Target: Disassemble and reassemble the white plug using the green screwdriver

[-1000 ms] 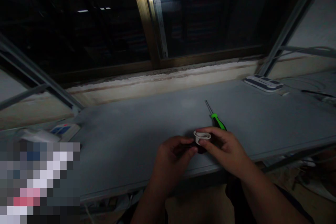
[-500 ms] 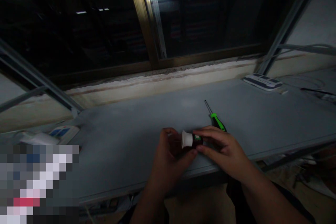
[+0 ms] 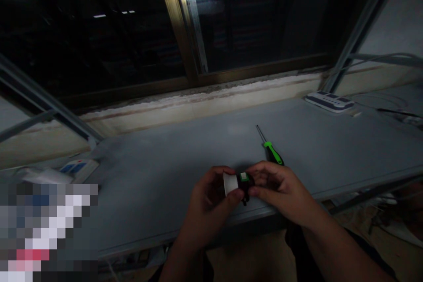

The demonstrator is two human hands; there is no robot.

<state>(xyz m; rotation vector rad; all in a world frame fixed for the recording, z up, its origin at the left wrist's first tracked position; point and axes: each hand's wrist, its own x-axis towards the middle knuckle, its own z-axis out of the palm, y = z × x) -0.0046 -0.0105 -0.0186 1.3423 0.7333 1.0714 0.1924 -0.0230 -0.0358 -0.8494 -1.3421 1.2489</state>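
Between my two hands is a small round device with a flared white collar (image 3: 230, 183) and a dark body (image 3: 243, 187), which carries a green-and-white label (image 3: 244, 177). My left hand (image 3: 214, 196) grips the white part, its thumb along the near side and its fingers behind. At the dark end, my right hand (image 3: 276, 187) has its thumb and fingertips curled around the body. A small dark bit sticks out below the body. Just beyond my right hand lies a green-and-black screwdriver (image 3: 272, 152) on the grey tabletop (image 3: 158, 176), its shaft pointing away.
A white-and-grey power strip (image 3: 329, 102) with cables lies at the back right. Another white block with blue sections (image 3: 81, 169) is on the left. Metal shelf posts (image 3: 350, 55) rise at both sides, before a dark window. A pixelated patch covers the lower left.
The device has turned in my hands, so its label shows more and a small dark bit now points down. My left fingers have shifted onto the white collar.
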